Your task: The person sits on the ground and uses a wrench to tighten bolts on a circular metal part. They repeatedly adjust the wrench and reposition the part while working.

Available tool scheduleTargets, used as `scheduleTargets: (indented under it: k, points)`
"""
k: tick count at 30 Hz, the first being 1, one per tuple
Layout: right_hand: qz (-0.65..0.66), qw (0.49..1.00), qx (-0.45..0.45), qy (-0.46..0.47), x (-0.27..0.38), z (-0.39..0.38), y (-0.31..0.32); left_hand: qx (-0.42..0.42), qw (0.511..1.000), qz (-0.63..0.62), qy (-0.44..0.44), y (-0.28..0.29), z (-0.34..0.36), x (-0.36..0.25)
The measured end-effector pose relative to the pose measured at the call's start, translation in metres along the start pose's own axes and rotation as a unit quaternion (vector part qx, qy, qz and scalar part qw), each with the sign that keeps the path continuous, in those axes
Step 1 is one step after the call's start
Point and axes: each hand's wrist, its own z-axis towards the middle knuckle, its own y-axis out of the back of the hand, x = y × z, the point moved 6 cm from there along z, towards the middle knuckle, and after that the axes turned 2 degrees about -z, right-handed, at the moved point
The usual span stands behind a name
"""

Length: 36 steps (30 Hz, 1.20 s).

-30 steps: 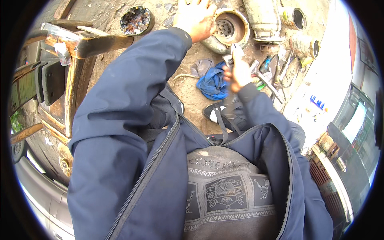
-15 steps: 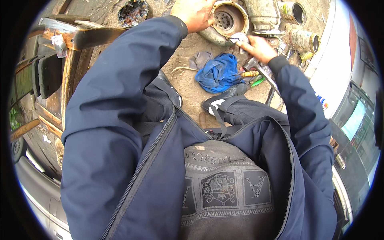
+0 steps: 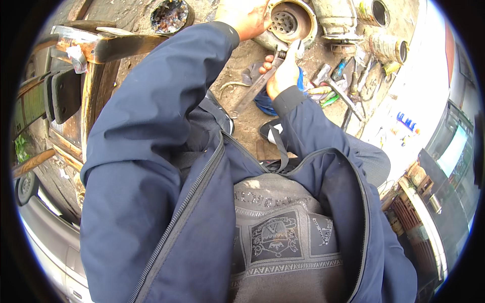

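My left hand [image 3: 242, 17] grips the rim of a round metal housing [image 3: 311, 22] with a perforated disc inside it, lying on the ground at the top of the head view. My right hand [image 3: 283, 73] is closed around an adjustable wrench [image 3: 250, 93], its head at the housing's lower rim and its long handle slanting down to the left. Under and behind that hand lies a crumpled blue cloth [image 3: 265, 107]. To the right are a hammer [image 3: 323, 74] and several hand tools [image 3: 355, 83].
A dented metal cylinder [image 3: 336, 17] and two rusty cans [image 3: 389, 48] lie at upper right. A tin of debris [image 3: 169, 17] stands at upper left beside broken wooden furniture [image 3: 91, 48]. A vehicle [image 3: 45, 237] is at lower left; a white wall or panel edges the right.
My right hand has shifted left and turned since half a second ago, and the wrench handle now shows slanting down-left. My left hand stays on the housing.
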Motion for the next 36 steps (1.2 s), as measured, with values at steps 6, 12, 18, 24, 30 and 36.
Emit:
scheduleTargets:
  k: [6,12,18,24,30,36]
  points:
    - [-0.401,0.913,-0.006,0.073,0.074,0.002,0.068,0.027,0.998,-0.045,0.029,-0.004,0.001,0.003]
    - [-0.823,0.499,0.128,0.24,0.163,0.023,0.041,-0.032,0.999,0.023,-0.007,-0.001,-0.001,0.0]
    - [-0.879,0.227,0.236,0.345,0.177,0.029,-0.015,-0.031,0.999,0.02,-0.012,-0.002,0.0,-0.002]
    - [-0.835,0.03,0.361,0.414,0.173,0.023,-0.074,-0.006,1.0,0.013,-0.007,-0.003,0.001,0.0]
    - [-0.887,0.196,0.306,0.286,0.177,0.068,-0.045,-0.02,1.0,0.008,0.003,0.004,0.002,0.0]
    - [-0.557,0.829,0.058,0.012,0.108,0.007,0.022,-0.026,0.999,-0.008,0.029,-0.003,0.007,0.01]
